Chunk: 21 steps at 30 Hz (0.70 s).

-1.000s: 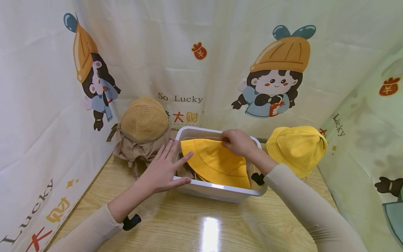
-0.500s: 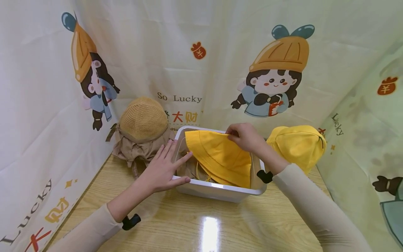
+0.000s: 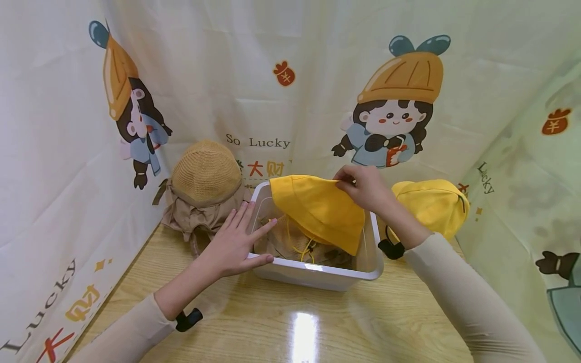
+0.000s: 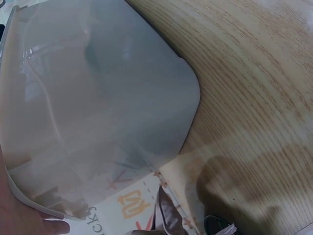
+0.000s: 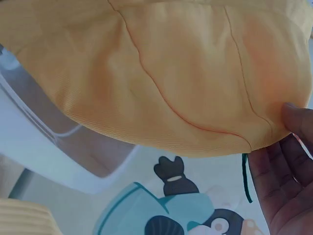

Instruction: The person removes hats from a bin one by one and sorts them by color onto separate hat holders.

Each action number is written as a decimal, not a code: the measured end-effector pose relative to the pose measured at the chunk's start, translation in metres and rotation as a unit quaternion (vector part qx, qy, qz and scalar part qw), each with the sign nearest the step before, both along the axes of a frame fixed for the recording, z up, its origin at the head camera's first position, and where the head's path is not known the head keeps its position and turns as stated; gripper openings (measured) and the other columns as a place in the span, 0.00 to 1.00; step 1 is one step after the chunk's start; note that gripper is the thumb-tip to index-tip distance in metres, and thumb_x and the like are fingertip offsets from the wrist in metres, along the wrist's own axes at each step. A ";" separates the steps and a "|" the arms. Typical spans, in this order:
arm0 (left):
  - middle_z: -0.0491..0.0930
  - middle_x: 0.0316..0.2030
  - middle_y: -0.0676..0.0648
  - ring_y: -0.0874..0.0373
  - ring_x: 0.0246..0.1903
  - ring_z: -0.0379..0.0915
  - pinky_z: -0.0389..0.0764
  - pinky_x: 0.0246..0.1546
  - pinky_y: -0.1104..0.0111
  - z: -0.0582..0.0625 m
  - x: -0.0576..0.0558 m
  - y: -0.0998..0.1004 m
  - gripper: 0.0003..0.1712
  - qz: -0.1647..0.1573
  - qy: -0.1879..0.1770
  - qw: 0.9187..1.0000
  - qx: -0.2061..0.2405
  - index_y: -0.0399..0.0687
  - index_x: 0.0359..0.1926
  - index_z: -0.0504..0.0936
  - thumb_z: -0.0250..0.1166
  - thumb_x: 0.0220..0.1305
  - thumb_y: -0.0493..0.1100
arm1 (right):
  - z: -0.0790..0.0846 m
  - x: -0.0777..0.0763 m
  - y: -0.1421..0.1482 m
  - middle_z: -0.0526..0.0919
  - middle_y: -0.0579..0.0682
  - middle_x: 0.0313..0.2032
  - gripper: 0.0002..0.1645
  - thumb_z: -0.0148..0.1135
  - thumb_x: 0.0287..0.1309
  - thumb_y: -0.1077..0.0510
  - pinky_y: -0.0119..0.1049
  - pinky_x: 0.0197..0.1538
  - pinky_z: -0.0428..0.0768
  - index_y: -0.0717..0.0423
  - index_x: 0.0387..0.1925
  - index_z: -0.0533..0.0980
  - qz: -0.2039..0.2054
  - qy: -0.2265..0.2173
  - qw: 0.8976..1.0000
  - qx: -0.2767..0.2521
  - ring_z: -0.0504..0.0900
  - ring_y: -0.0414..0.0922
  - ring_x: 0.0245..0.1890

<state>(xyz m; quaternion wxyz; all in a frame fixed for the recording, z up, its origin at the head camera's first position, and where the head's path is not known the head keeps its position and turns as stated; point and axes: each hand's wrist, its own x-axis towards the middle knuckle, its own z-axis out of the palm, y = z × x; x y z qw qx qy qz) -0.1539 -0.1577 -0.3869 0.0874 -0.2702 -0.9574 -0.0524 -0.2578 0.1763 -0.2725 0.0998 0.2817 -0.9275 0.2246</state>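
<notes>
In the head view my right hand (image 3: 365,189) pinches the crown of a yellow bucket hat (image 3: 320,206), lifted partly above a white plastic bin (image 3: 313,282). The right wrist view shows thumb and fingers on the edge of the yellow cloth, with a short dark green loop hanging beside them. A yellow cord (image 3: 306,251) dangles below the brim. My left hand (image 3: 233,242) rests with spread, straight fingers on the bin's left rim. Inside the bin, under the lifted hat, lies a tan woven hat (image 3: 283,232), partly hidden.
A straw-coloured hat with a brown cloth brim (image 3: 206,174) sits left of the bin. To its right lies another yellow hat (image 3: 431,206), partly behind my right forearm. Printed curtains (image 3: 313,111) enclose the wooden table (image 3: 245,322) at the back and sides.
My right hand has raised the yellow hat up and slightly right, out of the bin, baring the cord and tan hat beneath. The left hand has stayed on the rim.
</notes>
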 end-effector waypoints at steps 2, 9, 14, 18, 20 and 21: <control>0.36 0.77 0.31 0.37 0.77 0.31 0.46 0.73 0.41 0.000 0.000 0.000 0.47 -0.001 0.002 1.000 0.000 0.73 0.78 0.52 0.44 0.62 0.81 | 0.005 0.001 0.002 0.87 0.49 0.34 0.03 0.66 0.63 0.61 0.42 0.39 0.81 0.53 0.37 0.84 0.000 0.014 1.000 -0.008 0.81 0.45 0.32; 0.37 0.77 0.29 0.36 0.77 0.33 0.47 0.73 0.41 0.000 -0.001 0.000 0.47 -0.006 0.005 1.000 -0.002 0.73 0.78 0.52 0.44 0.62 0.81 | 0.018 0.004 0.012 0.88 0.48 0.33 0.02 0.67 0.62 0.61 0.42 0.37 0.82 0.54 0.36 0.84 -0.002 0.054 0.998 -0.044 0.82 0.45 0.31; 0.37 0.77 0.29 0.36 0.77 0.33 0.46 0.73 0.42 -0.002 0.000 0.000 0.47 -0.005 0.004 1.000 0.000 0.73 0.78 0.51 0.44 0.62 0.81 | 0.029 0.007 0.020 0.88 0.47 0.33 0.02 0.69 0.60 0.62 0.34 0.38 0.83 0.54 0.36 0.84 -0.014 0.073 0.995 -0.065 0.83 0.43 0.32; 0.37 0.77 0.29 0.36 0.77 0.32 0.45 0.74 0.42 -0.002 0.000 0.000 0.47 -0.004 0.003 1.000 0.000 0.72 0.78 0.52 0.44 0.62 0.81 | 0.037 0.010 0.028 0.88 0.48 0.34 0.03 0.69 0.60 0.63 0.18 0.37 0.77 0.55 0.37 0.84 -0.023 0.073 0.993 -0.085 0.85 0.43 0.34; 0.38 0.77 0.29 0.36 0.77 0.32 0.45 0.74 0.42 -0.001 0.000 0.001 0.47 -0.004 0.004 1.000 0.001 0.73 0.78 0.51 0.45 0.62 0.81 | 0.041 0.011 0.032 0.88 0.48 0.34 0.04 0.69 0.60 0.63 0.14 0.37 0.74 0.55 0.37 0.84 -0.033 0.079 0.992 -0.092 0.85 0.43 0.35; 0.38 0.77 0.29 0.36 0.77 0.32 0.46 0.74 0.42 -0.001 0.000 0.001 0.47 -0.003 0.005 1.000 0.001 0.73 0.78 0.50 0.45 0.62 0.81 | 0.043 0.012 0.034 0.88 0.49 0.34 0.04 0.69 0.60 0.63 0.14 0.37 0.73 0.55 0.37 0.84 -0.039 0.082 0.991 -0.094 0.85 0.44 0.35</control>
